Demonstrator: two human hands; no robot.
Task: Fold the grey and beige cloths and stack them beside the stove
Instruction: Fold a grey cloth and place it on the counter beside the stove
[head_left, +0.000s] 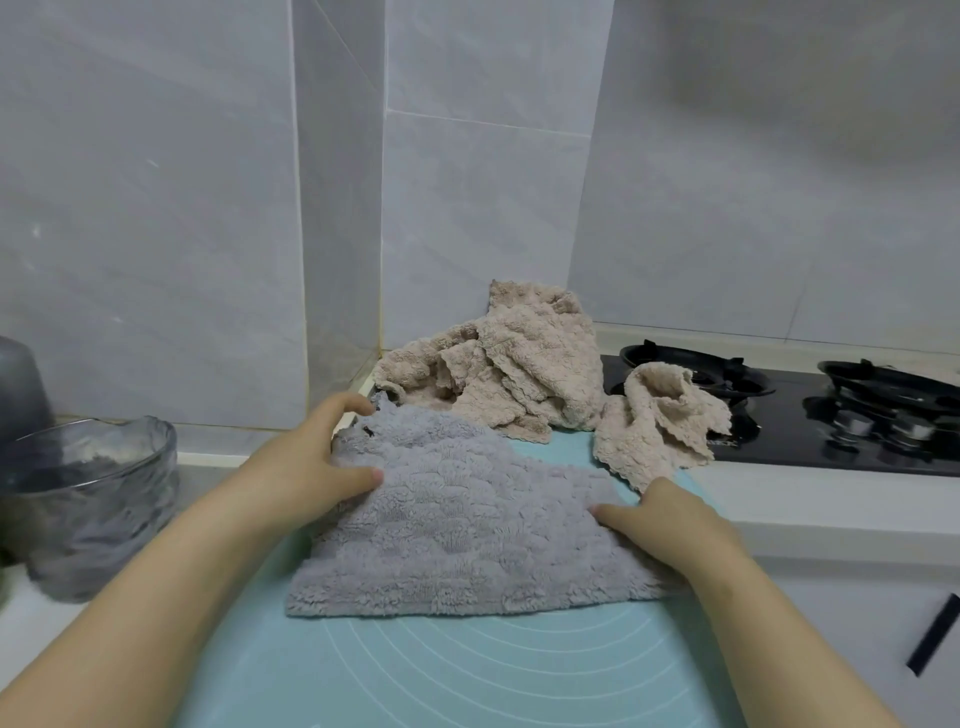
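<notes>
A fluffy grey cloth (467, 525) lies spread on the light blue mat (415, 670) in the middle of the counter. My left hand (322, 457) pinches its far left corner, thumb on top. My right hand (670, 525) holds its right edge, fingers partly tucked under the fabric. Behind the grey cloth a crumpled pile of beige cloths (498, 374) sits in the corner against the wall. Another crumpled beige cloth (660, 421) lies to the right, half on the stove's left edge.
A black gas stove (831, 415) with two burners fills the right side of the counter. A glass bowl (93, 504) stands at the left, with a grey vessel (21, 384) behind it. A dark strip (935, 634) lies at the counter's front right. Tiled walls close the back.
</notes>
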